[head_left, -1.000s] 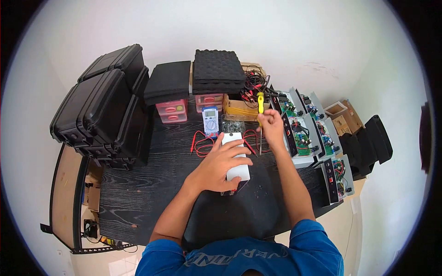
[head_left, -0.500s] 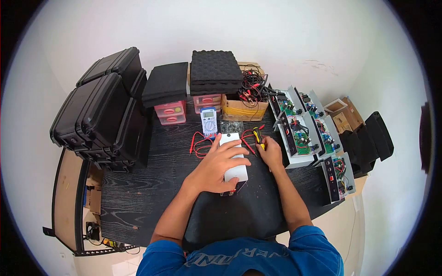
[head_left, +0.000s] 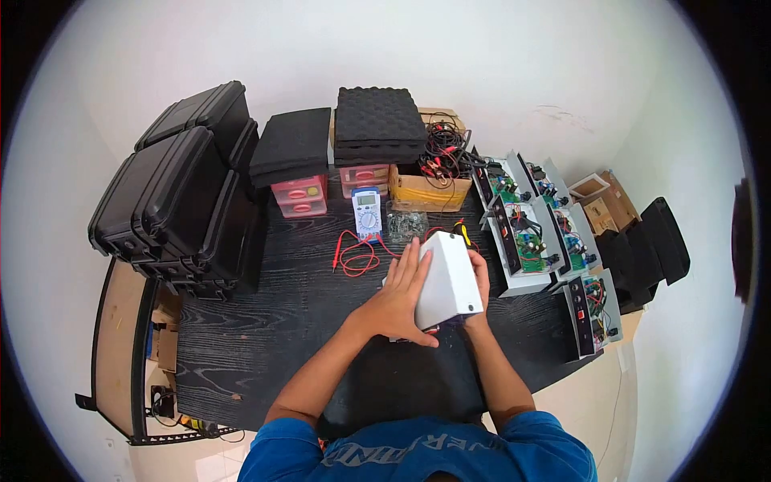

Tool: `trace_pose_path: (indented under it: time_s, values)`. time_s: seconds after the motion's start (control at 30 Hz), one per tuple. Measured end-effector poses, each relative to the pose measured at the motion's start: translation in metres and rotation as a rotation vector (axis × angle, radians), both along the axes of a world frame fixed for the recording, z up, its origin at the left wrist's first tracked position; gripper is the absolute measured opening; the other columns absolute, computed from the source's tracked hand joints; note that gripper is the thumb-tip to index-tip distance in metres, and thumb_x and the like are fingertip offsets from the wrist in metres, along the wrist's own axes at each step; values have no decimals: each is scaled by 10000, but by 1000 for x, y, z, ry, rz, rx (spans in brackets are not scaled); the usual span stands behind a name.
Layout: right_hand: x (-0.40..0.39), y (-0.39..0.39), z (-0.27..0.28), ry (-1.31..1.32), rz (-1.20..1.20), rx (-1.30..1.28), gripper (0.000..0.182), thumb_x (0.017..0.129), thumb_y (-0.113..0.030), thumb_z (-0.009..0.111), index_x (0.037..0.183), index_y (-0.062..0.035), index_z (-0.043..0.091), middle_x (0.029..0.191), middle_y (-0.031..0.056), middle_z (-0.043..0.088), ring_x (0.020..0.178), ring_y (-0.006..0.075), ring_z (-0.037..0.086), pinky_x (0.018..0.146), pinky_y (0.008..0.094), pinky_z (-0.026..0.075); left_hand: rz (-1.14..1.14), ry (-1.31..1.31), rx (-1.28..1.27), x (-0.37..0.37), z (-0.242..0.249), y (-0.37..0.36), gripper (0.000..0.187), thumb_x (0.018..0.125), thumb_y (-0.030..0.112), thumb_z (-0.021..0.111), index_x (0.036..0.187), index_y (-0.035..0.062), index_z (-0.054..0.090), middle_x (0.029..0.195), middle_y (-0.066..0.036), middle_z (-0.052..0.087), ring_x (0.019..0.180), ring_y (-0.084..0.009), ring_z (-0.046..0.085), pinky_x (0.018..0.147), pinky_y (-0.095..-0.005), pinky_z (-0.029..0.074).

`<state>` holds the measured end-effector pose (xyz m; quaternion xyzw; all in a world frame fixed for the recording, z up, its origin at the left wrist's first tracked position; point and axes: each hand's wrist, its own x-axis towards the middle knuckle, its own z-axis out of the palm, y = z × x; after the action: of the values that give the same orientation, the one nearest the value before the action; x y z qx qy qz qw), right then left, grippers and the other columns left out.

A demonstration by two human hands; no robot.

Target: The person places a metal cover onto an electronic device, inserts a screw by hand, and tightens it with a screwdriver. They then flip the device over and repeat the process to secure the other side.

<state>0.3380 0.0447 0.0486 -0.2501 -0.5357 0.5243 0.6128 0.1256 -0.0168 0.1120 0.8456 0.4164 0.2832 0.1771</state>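
Observation:
A white metal enclosure [head_left: 451, 277] is tilted between my two hands above the desk, with dark screws at the corners of its narrow side. My left hand [head_left: 395, 296] presses along its left face, fingers stretched upward and thumb at the lower edge. Round the right side wraps my right hand [head_left: 479, 283], its fingertips partly hidden behind the box. Just beyond, a yellow-and-black screwdriver [head_left: 461, 231] lies on the desk, partly covered by the enclosure. A blue-and-white multimeter [head_left: 367, 215] with red test leads [head_left: 353, 257] rests ahead of my left hand.
Opened enclosures with circuit boards [head_left: 530, 245] stand in rows on the right. Behind are pink drawer units [head_left: 301, 199], black foam sheets [head_left: 377, 120] and a cardboard box [head_left: 430, 193] of cables. Black hard cases [head_left: 161, 193] are stacked left. A clear bag [head_left: 407, 223] lies near the multimeter.
My right hand has let go of the screwdriver and taken the enclosure's right side. The enclosure has been turned and tilted up, and my left hand has shifted to its left face.

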Motion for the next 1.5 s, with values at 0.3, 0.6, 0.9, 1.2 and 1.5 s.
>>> trace_pose_path:
  time_s: [0.3, 0.6, 0.9, 1.2, 1.5]
  values:
    - [4, -8, 9, 176, 30, -135, 518, 1111, -313, 564, 1517, -5, 469, 1273, 112, 692, 1158, 173, 671, 1008, 322, 529, 46, 5, 0, -7, 30, -7, 1457, 545, 410, 977, 1718, 98, 170, 1643, -341, 254, 1506, -534, 330, 1223, -620, 322]
    - [3, 12, -46, -412, 91, -259, 479, 1151, -340, 456, 1365, 40, 654, 1250, 159, 739, 1147, 257, 701, 1024, 369, 522, 177, 492, -159, -12, 30, -28, 1445, 474, 386, 994, 1702, 164, 265, 1620, -298, 345, 1432, -527, 427, 1156, -696, 356]
    - [6, 10, -47, -855, -195, 75, 393, 1095, -301, 539, 1249, 7, 727, 1225, 212, 738, 1241, 394, 643, 1098, 443, 475, 170, 545, -198, -7, 14, -24, 1437, 460, 387, 995, 1695, 198, 284, 1631, -296, 350, 1445, -543, 421, 1127, -773, 344]
    - [9, -2, -19, -875, -120, 228, 602, 996, -422, 678, 1441, -21, 622, 1529, 219, 572, 1434, 413, 521, 1190, 521, 396, 143, 553, -216, -7, 17, -23, 1440, 489, 482, 996, 1694, 149, 280, 1651, -286, 357, 1471, -510, 406, 1187, -694, 334]
    - [-34, -39, 56, -1619, 195, 606, 1507, 583, -919, 757, 1651, 37, 294, 1729, 269, 256, 1623, 460, 179, 1214, 792, 94, 213, 282, -96, -53, 38, -17, 1050, 793, 648, 831, 1536, -22, 513, 1574, -262, 514, 1501, -427, 444, 1242, -522, 352]
